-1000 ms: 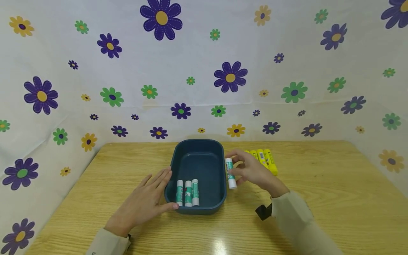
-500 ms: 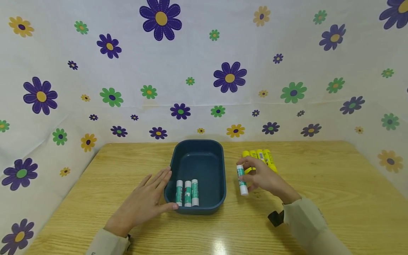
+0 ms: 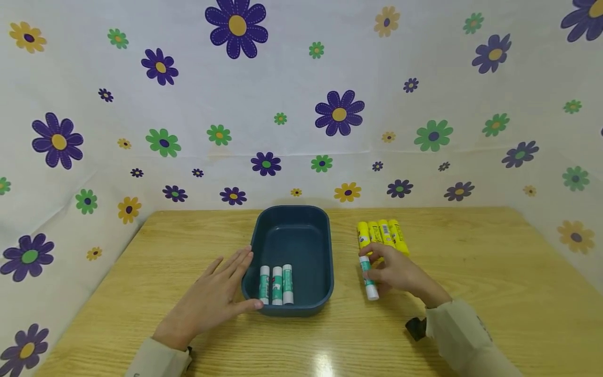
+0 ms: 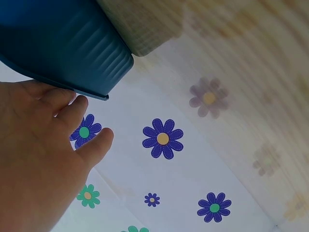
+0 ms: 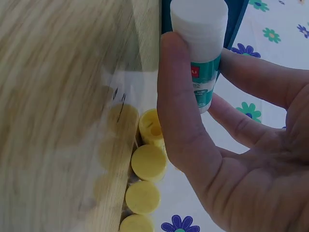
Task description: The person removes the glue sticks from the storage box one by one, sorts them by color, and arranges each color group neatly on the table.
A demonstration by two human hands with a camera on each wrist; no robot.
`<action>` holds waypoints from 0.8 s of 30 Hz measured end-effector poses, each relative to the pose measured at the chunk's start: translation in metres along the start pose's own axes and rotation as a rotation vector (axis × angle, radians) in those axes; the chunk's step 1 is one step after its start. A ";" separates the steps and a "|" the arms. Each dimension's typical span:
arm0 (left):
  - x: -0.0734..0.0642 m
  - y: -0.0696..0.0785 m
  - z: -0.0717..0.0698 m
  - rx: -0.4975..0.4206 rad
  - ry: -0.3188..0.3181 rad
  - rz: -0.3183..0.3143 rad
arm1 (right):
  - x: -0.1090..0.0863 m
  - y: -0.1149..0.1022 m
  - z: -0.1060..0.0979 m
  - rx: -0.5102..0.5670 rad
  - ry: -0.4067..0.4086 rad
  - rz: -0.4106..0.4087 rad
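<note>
My right hand pinches a white and green glue stick between thumb and fingers, to the right of the dark blue bin. In the right wrist view the same glue stick shows its white end toward the camera. Three more white and green glue sticks lie side by side at the bin's near left. My left hand rests with fingers extended along the bin's left rim, its thumb at the near corner. The left wrist view shows those fingertips against the bin's side.
Several yellow glue sticks lie in a row just beyond my right hand, partly covered by it. The wooden table meets a white flower-print cloth behind and at both sides.
My right hand has moved right and toward me, away from the bin's right rim, still holding the glue stick. More of the yellow glue sticks shows. My left hand has stayed put.
</note>
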State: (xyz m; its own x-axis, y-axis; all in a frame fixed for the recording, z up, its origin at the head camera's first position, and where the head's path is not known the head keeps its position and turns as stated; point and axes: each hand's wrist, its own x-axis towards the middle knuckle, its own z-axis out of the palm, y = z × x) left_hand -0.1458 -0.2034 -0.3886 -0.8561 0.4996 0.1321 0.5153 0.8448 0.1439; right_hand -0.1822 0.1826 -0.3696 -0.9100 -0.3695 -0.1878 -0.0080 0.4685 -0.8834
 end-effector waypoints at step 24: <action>0.001 0.000 0.000 0.026 0.042 0.029 | -0.002 0.012 0.001 -0.114 0.025 0.053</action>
State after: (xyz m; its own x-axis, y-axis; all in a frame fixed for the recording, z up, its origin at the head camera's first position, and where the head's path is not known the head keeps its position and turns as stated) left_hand -0.1464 -0.2031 -0.3882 -0.8380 0.5163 0.1767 0.5384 0.8349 0.1142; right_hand -0.1802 0.1886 -0.3806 -0.9205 -0.3222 -0.2212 -0.0050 0.5756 -0.8177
